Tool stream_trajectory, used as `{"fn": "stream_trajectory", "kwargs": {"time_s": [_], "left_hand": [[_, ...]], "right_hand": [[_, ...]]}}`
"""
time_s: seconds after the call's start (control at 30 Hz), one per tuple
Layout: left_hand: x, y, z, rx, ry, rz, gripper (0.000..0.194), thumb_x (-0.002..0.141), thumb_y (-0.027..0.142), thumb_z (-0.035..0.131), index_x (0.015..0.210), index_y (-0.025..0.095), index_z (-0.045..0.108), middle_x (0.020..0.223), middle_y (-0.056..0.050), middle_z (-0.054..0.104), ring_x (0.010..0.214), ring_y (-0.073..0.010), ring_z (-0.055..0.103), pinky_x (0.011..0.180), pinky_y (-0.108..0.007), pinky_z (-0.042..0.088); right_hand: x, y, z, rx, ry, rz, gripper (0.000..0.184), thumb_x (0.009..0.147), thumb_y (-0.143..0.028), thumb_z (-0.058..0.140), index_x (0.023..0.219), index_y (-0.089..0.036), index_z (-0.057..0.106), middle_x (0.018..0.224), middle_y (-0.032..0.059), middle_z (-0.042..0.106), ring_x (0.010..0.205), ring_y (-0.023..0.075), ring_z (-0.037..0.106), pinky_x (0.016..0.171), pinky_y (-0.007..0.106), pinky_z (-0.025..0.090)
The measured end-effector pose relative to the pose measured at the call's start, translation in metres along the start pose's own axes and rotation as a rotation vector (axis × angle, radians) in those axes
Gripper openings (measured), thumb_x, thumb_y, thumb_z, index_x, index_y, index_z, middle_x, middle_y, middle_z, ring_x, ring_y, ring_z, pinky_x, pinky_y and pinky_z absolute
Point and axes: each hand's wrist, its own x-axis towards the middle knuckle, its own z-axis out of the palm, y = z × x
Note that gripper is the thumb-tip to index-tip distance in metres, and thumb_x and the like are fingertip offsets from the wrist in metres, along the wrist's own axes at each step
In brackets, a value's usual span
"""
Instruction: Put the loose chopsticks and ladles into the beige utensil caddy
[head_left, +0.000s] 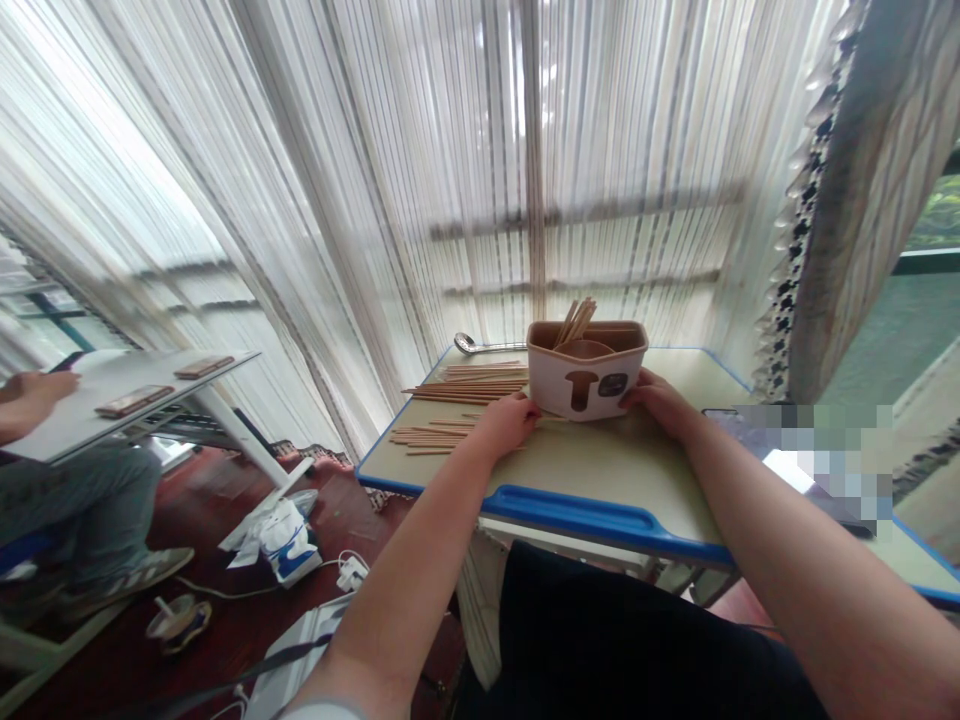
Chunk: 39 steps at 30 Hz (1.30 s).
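A white-and-brown utensil holder stands upright on the table, with several chopsticks leaning out of its left compartment. My right hand grips the holder's lower right side. By the lower left corner is my left hand, its fingers curled together; what they hold, if anything, is hidden. A thin stick end shows just right of those fingers. Left of the holder lie loose chopsticks in rows, an upper bunch and a lower bunch, partly covered by my left hand and forearm.
A slotted metal ladle lies at the back of the blue-edged table. At the right edge there is a phone-like dark object beside a blurred patch. Another person's hand rests on a white table at left.
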Motion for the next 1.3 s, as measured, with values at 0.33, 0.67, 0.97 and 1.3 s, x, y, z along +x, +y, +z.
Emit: {"fn": "stream_trajectory", "kwargs": {"time_s": [0.33,0.67,0.97,1.3], "left_hand": [[0.002,0.012,-0.011,-0.127,0.516,0.173,0.016,0.091,0.026,0.05,0.094,0.021,0.065,0.092,-0.005,0.063,0.09,-0.0175,0.058,0.084,-0.031,0.047],[0.007,0.02,-0.009,-0.368,0.678,0.167,0.017,0.093,0.023,0.046,0.1,0.019,0.061,0.097,-0.006,0.062,0.093,-0.0142,0.058,0.085,-0.028,0.048],[0.029,0.019,-0.04,-0.372,1.052,0.104,0.015,0.092,0.026,0.049,0.094,0.018,0.062,0.092,-0.006,0.063,0.092,-0.0156,0.059,0.086,-0.034,0.049],[0.053,0.071,-0.068,-0.821,1.421,0.002,0.014,0.092,0.032,0.048,0.094,0.019,0.053,0.088,-0.003,0.059,0.078,-0.0118,0.062,0.068,-0.025,0.053]], "right_hand": [[0.002,0.001,0.001,0.02,-0.01,0.036,0.049,0.048,-0.007,0.058,0.094,-0.021,0.062,0.087,-0.0013,0.071,0.084,0.0207,0.064,0.068,0.028,0.049],[0.004,0.002,0.0,0.001,-0.019,0.006,0.046,0.049,-0.009,0.058,0.092,-0.021,0.064,0.086,0.0,0.071,0.081,0.0215,0.063,0.067,0.03,0.048],[0.006,-0.001,0.003,0.038,-0.007,0.02,0.044,0.046,-0.007,0.056,0.087,-0.019,0.064,0.084,0.001,0.071,0.082,0.0227,0.063,0.065,0.03,0.048],[0.009,0.005,0.003,0.071,-0.012,0.029,0.047,0.045,-0.007,0.055,0.089,-0.02,0.064,0.084,0.0003,0.071,0.081,0.0226,0.063,0.06,0.028,0.048]]}}
